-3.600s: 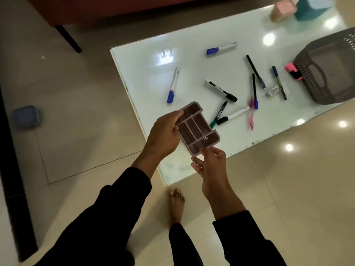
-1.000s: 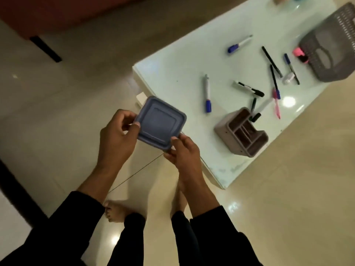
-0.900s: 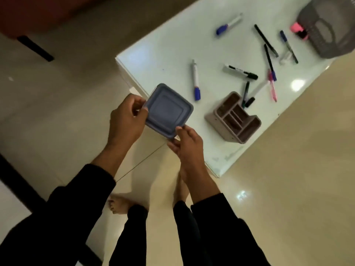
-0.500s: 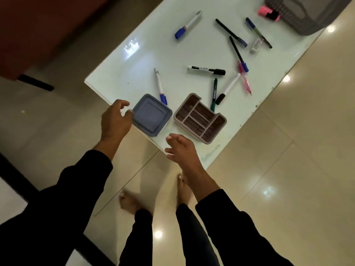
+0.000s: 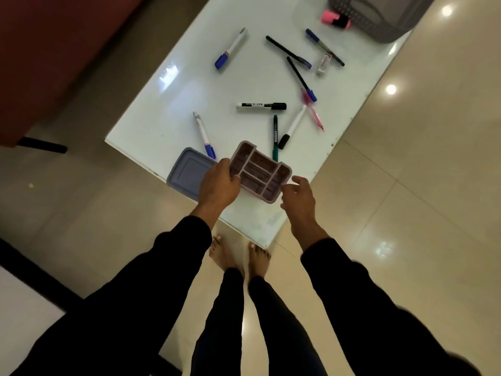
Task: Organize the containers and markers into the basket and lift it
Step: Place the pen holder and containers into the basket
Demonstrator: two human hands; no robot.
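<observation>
Pale glossy surface (image 5: 173, 104) over tiled floor. Early stage, by appearance: markers such as black-capped marker (image 5: 260, 105) scattered loose; basket (image 5: 379, 20) at far corner, contents not discernible. Left hand (image 5: 219, 185) gripping divided organizer (image 5: 259, 171) at its near-left edge; right hand (image 5: 298, 198) open just beside it. Blue lidded container (image 5: 187, 172) at near edge.

Left hand (image 5: 219, 185) on pink divided organizer (image 5: 259, 172), right hand (image 5: 298, 198) beside it.
</observation>
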